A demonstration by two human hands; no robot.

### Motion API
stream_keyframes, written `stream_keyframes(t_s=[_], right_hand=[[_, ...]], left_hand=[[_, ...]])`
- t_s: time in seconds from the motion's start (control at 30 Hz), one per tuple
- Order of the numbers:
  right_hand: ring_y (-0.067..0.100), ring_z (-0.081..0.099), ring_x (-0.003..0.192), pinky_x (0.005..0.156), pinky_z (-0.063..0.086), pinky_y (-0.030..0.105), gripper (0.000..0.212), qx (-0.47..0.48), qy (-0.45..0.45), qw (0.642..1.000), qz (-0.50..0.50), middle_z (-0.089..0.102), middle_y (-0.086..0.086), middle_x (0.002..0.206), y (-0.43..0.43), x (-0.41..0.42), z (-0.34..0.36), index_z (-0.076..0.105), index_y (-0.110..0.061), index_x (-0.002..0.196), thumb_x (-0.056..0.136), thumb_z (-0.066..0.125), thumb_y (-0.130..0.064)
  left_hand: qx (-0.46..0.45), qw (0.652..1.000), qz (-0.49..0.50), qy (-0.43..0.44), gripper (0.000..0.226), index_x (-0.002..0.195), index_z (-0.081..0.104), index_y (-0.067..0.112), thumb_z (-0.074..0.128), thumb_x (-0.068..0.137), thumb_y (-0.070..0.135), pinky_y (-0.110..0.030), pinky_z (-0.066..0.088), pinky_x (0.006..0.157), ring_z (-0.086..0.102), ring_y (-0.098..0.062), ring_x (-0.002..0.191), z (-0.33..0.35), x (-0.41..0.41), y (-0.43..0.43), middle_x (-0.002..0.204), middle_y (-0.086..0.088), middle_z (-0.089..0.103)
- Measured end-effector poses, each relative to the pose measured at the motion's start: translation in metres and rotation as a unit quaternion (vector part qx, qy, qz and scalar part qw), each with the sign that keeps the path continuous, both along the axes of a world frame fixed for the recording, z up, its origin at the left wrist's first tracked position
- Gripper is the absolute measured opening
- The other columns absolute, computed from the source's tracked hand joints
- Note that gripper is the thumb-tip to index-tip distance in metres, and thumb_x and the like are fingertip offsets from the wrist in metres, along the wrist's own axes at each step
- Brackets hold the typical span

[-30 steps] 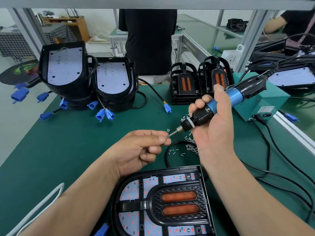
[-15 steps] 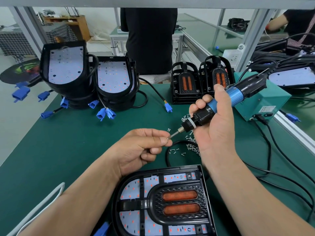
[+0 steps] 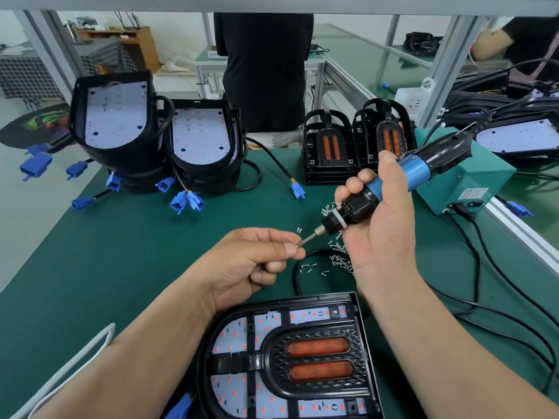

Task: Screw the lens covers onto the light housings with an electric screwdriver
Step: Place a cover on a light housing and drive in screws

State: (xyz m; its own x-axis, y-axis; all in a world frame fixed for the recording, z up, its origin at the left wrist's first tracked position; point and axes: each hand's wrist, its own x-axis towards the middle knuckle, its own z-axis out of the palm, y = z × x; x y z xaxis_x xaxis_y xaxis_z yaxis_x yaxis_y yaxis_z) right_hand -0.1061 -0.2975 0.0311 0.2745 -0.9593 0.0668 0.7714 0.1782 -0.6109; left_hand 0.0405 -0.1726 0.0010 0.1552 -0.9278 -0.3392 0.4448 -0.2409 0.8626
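Note:
A black light housing (image 3: 284, 358) with its lens cover and two orange lenses lies at the near edge of the green table. Above it my right hand (image 3: 381, 231) grips a blue and black electric screwdriver (image 3: 390, 189), tilted with its bit pointing down-left. My left hand (image 3: 257, 261) pinches a small screw (image 3: 299, 244) between thumb and forefinger, right at the bit's tip. Loose screws (image 3: 338, 261) lie scattered on the mat under the screwdriver.
Two stacks of open housings (image 3: 157, 140) with blue connectors stand at the far left. Two stacks of covered lights (image 3: 357, 149) stand at the far centre. A teal power box (image 3: 459, 182) and black cables (image 3: 484, 297) lie at the right. People stand behind the bench.
Both hands stay almost still. The left fingers hold the screw at the bit's tip throughout, with only a tiny shift.

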Motion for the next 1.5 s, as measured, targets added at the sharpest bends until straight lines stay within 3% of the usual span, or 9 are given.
stream_keyframes(t_s=[0.2,0.37,0.53,0.7,0.87,0.97,1.23,1.5], right_hand=[[0.016,0.057,0.067,0.068,0.052,0.032,0.026,0.017,0.039,0.999,-0.032,0.058,0.000,0.080,0.002,0.001,-0.001,0.055,-0.018,0.105,0.102,0.071,-0.037],[0.020,0.062,0.074,0.075,0.054,0.037,0.024,0.038,0.059,0.997,-0.017,0.062,0.003,0.086,0.001,-0.001,-0.005,0.055,-0.016,0.114,0.104,0.068,-0.034],[0.026,0.077,0.097,0.089,0.057,0.040,0.027,0.012,0.104,0.994,-0.018,0.071,0.009,0.098,0.001,-0.004,-0.011,0.058,-0.013,0.116,0.104,0.069,-0.034],[0.038,0.075,0.114,0.101,0.059,0.047,0.025,-0.005,0.072,0.997,-0.005,0.076,0.017,0.110,0.000,-0.007,-0.013,0.061,-0.010,0.113,0.100,0.074,-0.027],[0.035,0.076,0.103,0.090,0.062,0.045,0.026,0.052,-0.006,0.997,0.061,0.070,0.012,0.092,-0.002,-0.013,-0.012,0.059,-0.010,0.125,0.100,0.068,-0.011],[0.028,0.071,0.093,0.095,0.059,0.045,0.036,0.025,-0.034,0.997,0.061,0.063,0.009,0.089,0.002,-0.012,-0.011,0.056,-0.011,0.135,0.101,0.063,-0.008],[0.025,0.065,0.099,0.105,0.054,0.043,0.041,-0.053,-0.060,0.996,0.046,0.061,0.005,0.091,0.008,-0.011,-0.002,0.051,-0.014,0.139,0.100,0.064,-0.011],[0.024,0.066,0.098,0.109,0.052,0.043,0.040,-0.044,-0.068,0.996,0.034,0.062,0.005,0.089,0.004,-0.011,-0.002,0.053,-0.013,0.138,0.100,0.064,-0.011]], left_hand=[[-0.002,0.999,0.022,-0.040,0.016,0.098,0.075,0.001,0.072,0.087,-0.010,-0.013,0.025,0.040,0.044,-0.007,0.051,-0.004,0.001,-0.002,0.094,-0.021,0.077],[-0.011,0.997,0.026,-0.066,0.017,0.088,0.081,0.007,0.075,0.085,-0.009,-0.014,0.024,0.041,0.044,-0.007,0.051,-0.005,0.005,0.000,0.096,-0.022,0.077],[-0.010,0.996,0.021,-0.086,0.019,0.087,0.081,0.008,0.075,0.086,-0.009,-0.014,0.024,0.042,0.044,-0.007,0.050,-0.006,0.007,0.002,0.096,-0.023,0.077],[-0.015,0.995,0.026,-0.090,0.015,0.098,0.076,0.004,0.073,0.090,-0.009,-0.014,0.029,0.041,0.045,-0.007,0.051,-0.007,0.007,0.002,0.097,-0.022,0.078],[-0.026,0.996,0.009,-0.089,0.014,0.104,0.072,0.003,0.070,0.093,-0.006,-0.013,0.030,0.042,0.045,-0.008,0.054,-0.008,0.010,0.004,0.097,-0.020,0.077],[-0.028,0.996,0.006,-0.079,0.013,0.104,0.071,0.003,0.068,0.094,-0.005,-0.013,0.030,0.043,0.045,-0.008,0.054,-0.008,0.010,0.004,0.095,-0.019,0.076],[-0.035,0.999,0.030,-0.009,0.029,0.107,0.070,0.002,0.075,0.078,0.004,-0.013,0.030,0.040,0.047,-0.008,0.053,-0.005,0.009,0.003,0.090,-0.015,0.075],[-0.035,0.998,0.029,-0.036,0.016,0.107,0.068,-0.001,0.069,0.092,0.005,-0.013,0.027,0.040,0.044,-0.007,0.052,-0.005,0.004,0.001,0.088,-0.011,0.074]])
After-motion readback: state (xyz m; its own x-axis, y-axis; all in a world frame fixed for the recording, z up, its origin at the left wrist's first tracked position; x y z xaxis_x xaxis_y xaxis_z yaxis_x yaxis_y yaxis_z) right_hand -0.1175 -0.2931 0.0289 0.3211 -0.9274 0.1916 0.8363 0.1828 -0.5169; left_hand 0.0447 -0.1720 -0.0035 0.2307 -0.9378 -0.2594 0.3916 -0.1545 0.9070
